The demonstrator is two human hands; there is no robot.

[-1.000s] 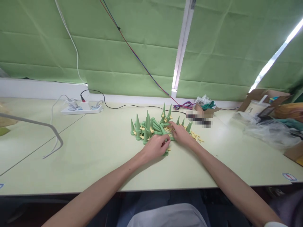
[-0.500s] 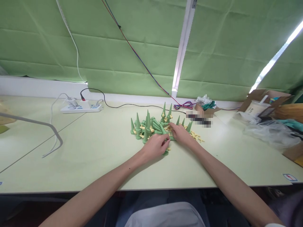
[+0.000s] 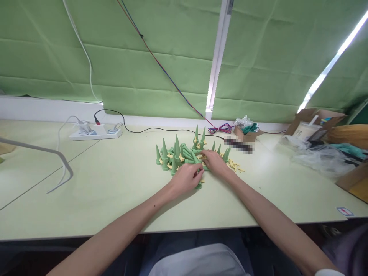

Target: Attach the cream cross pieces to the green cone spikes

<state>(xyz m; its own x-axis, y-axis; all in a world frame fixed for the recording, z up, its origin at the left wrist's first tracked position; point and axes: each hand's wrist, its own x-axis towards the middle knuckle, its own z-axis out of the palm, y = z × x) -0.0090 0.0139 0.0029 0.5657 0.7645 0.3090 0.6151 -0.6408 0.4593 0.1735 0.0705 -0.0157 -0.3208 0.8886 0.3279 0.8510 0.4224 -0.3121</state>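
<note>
Green cone-shaped pieces [image 3: 164,157], several upright with small yellow parts on them, stand in a cluster on the pale table [image 3: 120,199]. Other green pieces lie in a heap [image 3: 187,152] among them. My left hand [image 3: 188,177] is closed at the front of the heap, its fingertips pinched by a green cone piece; how it grips is partly hidden. Just to the right, my right hand [image 3: 214,161] reaches into the heap with fingers over the green pieces. Loose yellow parts [image 3: 236,165] are scattered beyond its right side.
A power strip [image 3: 110,134] with plugs and cables sits at the back left. A grey curved bar [image 3: 43,147] crosses the left side. At the right are cardboard boxes [image 3: 330,115], a cup [image 3: 305,131] and plastic bags [image 3: 324,159].
The whole view has shifted slightly. My right hand has moved a little toward the left hand, over the heap; my left hand stays nearly in place.
</note>
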